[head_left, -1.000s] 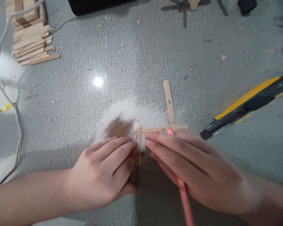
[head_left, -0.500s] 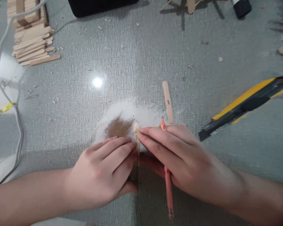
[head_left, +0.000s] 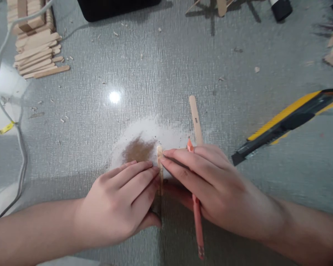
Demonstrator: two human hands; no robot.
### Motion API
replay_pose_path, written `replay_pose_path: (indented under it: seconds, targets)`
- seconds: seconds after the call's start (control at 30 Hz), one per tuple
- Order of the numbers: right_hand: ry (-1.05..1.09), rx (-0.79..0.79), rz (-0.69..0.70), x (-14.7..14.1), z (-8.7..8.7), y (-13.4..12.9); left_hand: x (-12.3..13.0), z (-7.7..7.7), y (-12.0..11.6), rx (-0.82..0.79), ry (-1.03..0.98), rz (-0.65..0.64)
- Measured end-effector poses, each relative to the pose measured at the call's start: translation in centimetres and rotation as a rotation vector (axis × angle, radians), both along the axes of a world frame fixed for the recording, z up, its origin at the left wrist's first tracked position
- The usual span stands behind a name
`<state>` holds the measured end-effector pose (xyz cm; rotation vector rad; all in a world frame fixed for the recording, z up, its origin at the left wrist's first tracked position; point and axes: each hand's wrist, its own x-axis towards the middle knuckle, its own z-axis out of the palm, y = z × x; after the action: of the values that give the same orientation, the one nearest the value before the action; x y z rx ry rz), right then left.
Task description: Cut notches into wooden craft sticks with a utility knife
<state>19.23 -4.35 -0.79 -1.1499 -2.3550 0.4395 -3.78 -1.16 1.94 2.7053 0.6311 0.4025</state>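
And there it was, a pale wooden stick (head_left: pixel 160 153), narrow and round-ended, pointing lengthwise between the hands, the left hand's (head_left: pixel 119 199) fingertips against its side, the right hand's (head_left: pixel 219 181) fingertips at its upper part! A coral pencil (head_left: pixel 198 223) ran through the right hand, sharpened tip beyond the fingers, eraser end nearer the wearer. Just past that hand, a slotted stick (head_left: pixel 194 111) lay slightly aslant, its near end hidden!

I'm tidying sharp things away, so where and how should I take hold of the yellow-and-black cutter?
Probably by the wide middle of the cutter, coming from above and the picture's right: it lies aslant, its narrow dark end nearest the right hand. That may be the sharp end, so stay clear of it.
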Motion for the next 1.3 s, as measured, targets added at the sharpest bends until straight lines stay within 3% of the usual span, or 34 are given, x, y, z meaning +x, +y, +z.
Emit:
replay_pose_path:
  seconds: [0.93, 1.13, 1.3]
  targets:
    - [-0.008, -0.009, 0.022, 0.0, 0.2, 0.1, -0.1, 0.0, 0.0, 0.006, 0.001, 0.0]
    - [0.183, -0.061, 0.019, 0.8, 0.4, -0.2, -0.1, 0.1, 0.0, 0.01, 0.011, -0.012]
    - [0.318, -0.208, -0.05, 2.0, 0.9, -0.6, 0.1, 0.2, 0.1, 0.004, 0.015, -0.006]
